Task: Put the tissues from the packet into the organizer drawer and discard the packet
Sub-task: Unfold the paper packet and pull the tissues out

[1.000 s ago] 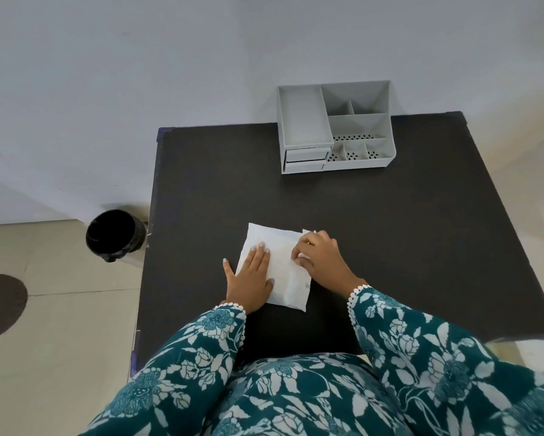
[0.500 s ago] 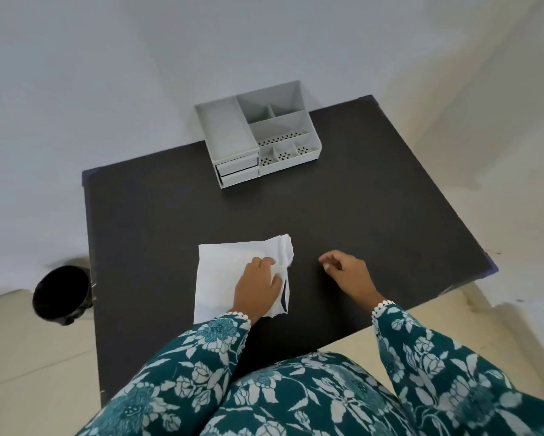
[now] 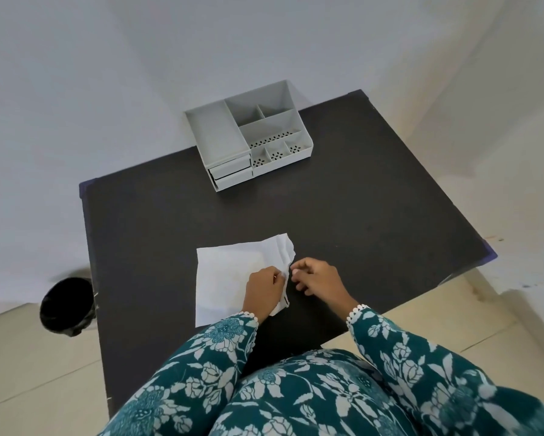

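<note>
1. Bin (image 3: 65, 305): on the floor, well left of the left hand, off the table edge. Same spot relative to the table as 1 s ago; only the camera has swung.
2. Packet (image 3: 229, 278): flat on the table (image 3: 343, 221), under and left of the left hand. 1 s ago its right end was intact; now that end is torn and crumpled, sticking up just above the 2 hands. Opening looks started, not finished.
3. Left hand (image 3: 264, 289): 1 s ago it lay flat, pressing the packet. Now it is curled, fingers pinching the ragged right edge of the packet.
4. Right hand (image 3: 314, 280): 0.5 s ago it was off the packet, well right of it, loosely curled. Now back beside the left hand, fingertips at the torn edge. Cannot tell whether it actually grips the wrapper or just touches it.
5. Organizer (image 3: 248, 136): far side of the table, well ahead of both hands. Both drawers (image 3: 231, 171) on its left front look shut, unchanged.
6. Meaning: no tissues visible outside the packet yet. Likely next: widen the tear, pull the stack, then open a drawer. Thin wrapper may rip unevenly.
</note>
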